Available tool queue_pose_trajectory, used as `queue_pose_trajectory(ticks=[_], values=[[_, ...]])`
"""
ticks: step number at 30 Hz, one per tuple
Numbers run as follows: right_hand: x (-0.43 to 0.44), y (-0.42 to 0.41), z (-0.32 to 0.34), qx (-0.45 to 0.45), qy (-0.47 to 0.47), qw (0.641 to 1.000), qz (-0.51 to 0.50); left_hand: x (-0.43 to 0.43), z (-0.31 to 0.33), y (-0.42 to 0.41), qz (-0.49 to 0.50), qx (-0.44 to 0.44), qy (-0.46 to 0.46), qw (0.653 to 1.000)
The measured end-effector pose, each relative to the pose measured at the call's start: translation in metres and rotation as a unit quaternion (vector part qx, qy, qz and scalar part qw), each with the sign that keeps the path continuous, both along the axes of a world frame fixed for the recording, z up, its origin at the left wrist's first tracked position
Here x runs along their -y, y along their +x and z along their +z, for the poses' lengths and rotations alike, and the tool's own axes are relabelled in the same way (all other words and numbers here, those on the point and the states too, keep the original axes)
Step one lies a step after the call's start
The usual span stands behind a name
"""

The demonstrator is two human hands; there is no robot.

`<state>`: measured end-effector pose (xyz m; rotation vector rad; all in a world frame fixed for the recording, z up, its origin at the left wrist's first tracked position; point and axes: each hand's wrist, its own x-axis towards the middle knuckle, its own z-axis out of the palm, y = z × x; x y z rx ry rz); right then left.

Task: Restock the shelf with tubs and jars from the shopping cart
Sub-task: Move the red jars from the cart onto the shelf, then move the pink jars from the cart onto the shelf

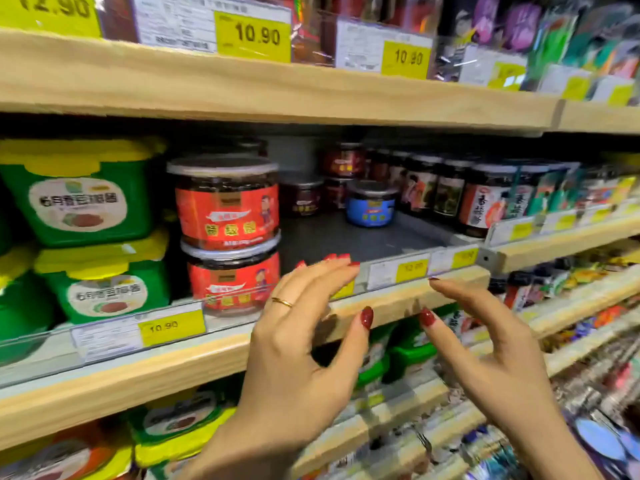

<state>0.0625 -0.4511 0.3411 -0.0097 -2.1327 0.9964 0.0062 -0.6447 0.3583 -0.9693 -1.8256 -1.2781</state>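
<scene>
Two red-labelled tubs stand stacked on the middle shelf, the upper tub (227, 202) on the lower tub (235, 282). Right of them the dark shelf floor (363, 240) is bare up to a small blue jar (371, 204) standing further back. My left hand (304, 341) hovers in front of the shelf's wooden edge (398, 299), fingers apart and curved, holding nothing. My right hand (491, 344) is beside it, also empty with fingers spread. The shopping cart is not in view.
Green tubs with yellow lids (79, 192) are stacked left of the red tubs. Dark jars (485, 199) line the shelf to the right, with small dark jars (304, 199) at the back. Yellow price tags (173, 327) run along the shelf edges. Shelves above and below are packed with goods.
</scene>
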Motion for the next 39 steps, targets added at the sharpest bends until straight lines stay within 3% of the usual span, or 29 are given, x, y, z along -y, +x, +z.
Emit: queue_pose_trajectory(ticks=[8,14,26,39], values=[[-0.087,0.11,-0.07,0.107,0.056,0.964,-0.238,-0.139,-0.076,0.016,-0.156,0.077,-0.086,0.981],[-0.15,0.184,-0.115,0.135,0.032,0.931,-0.339,-0.229,-0.118,0.046,-0.237,0.116,-0.161,0.951],[-0.238,0.245,-0.177,0.221,-0.03,0.885,-0.41,-0.344,-0.169,0.091,-0.261,0.202,-0.263,0.906],[-0.347,0.218,-0.209,0.285,-0.071,0.851,-0.435,-0.477,-0.224,0.06,-0.311,0.247,-0.307,0.865]])
